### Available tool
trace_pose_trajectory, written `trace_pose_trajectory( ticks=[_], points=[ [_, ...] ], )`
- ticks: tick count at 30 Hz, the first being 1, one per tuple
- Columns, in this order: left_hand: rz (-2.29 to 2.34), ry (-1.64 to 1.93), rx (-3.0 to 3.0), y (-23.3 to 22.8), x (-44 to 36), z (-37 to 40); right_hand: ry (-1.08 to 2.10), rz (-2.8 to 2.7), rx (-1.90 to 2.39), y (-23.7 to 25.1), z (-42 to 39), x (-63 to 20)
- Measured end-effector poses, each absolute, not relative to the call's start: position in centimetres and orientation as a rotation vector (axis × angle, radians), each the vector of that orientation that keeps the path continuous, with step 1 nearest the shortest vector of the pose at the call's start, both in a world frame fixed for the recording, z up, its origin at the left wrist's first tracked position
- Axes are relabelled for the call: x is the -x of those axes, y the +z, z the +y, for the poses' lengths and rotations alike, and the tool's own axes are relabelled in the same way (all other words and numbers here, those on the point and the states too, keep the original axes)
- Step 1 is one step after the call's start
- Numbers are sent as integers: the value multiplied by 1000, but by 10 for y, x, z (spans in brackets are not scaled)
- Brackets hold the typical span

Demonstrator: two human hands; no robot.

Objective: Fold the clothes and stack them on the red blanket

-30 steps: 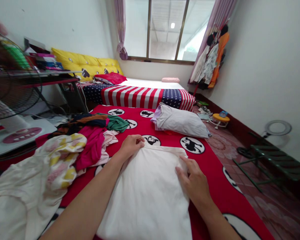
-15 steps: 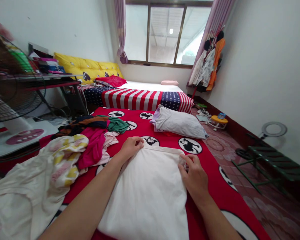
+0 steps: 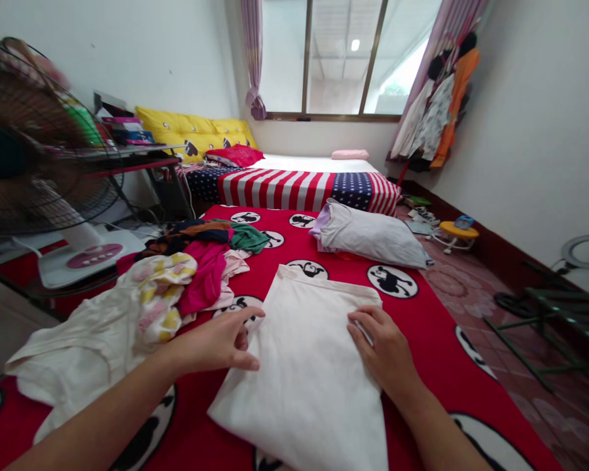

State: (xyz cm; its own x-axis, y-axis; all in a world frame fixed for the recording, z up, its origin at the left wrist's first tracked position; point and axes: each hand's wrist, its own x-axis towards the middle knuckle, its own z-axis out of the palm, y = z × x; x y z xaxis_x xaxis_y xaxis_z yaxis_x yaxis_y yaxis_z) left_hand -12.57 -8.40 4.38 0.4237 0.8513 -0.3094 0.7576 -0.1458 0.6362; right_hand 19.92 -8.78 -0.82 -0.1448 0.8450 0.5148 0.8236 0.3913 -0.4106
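1. On the red bed cover (image 3: pixel 436 340), a folded white garment (image 3: pixel 309 353) is lying flat.
2. Left hand (image 3: pixel 216 341) is pressing its left edge with an open grip; right hand (image 3: pixel 380 347) is resting open on its right edge.
3. Folding appears midway; another fold likely calls for grasping an edge.

Both hands, left hand (image 3: pixel 223 341) and right hand (image 3: pixel 383 347), flat on a folded white cloth (image 3: pixel 308 366) atop a red blanket (image 3: pixel 425 320).

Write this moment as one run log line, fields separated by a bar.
left hand: open, at left edge of folded white cloth | right hand: flat on right edge | surface: red patterned mattress
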Motion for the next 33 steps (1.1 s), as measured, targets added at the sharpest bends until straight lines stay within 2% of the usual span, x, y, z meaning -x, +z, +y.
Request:
trace_pose_trajectory(
  ticks=[5,9,12,15,17,23,33],
  points=[
    [1379,137,-1915,35,144,-115,27,-2001,1500,-10,-88,-203],
    [1585,46,-2063,51,134,-119,-141,-1997,1474,-5,-91,-198],
    [1637,252,-2250,65,103,-109,-241,-2027,1327,0,-95,-186],
    [1328,478,-2397,60,59,-87,-234,-2124,1283,0,-97,-173],
    [1226,485,-2475,45,34,-68,-230,-2173,1349,-4,-95,-170],
    [1406,454,-2583,-3,12,-32,-153,-2104,1856,-19,-83,-180],
    [1538,450,-2427,-5,52,-7,-144,-2002,2111,-18,-86,-183]
  ],
)
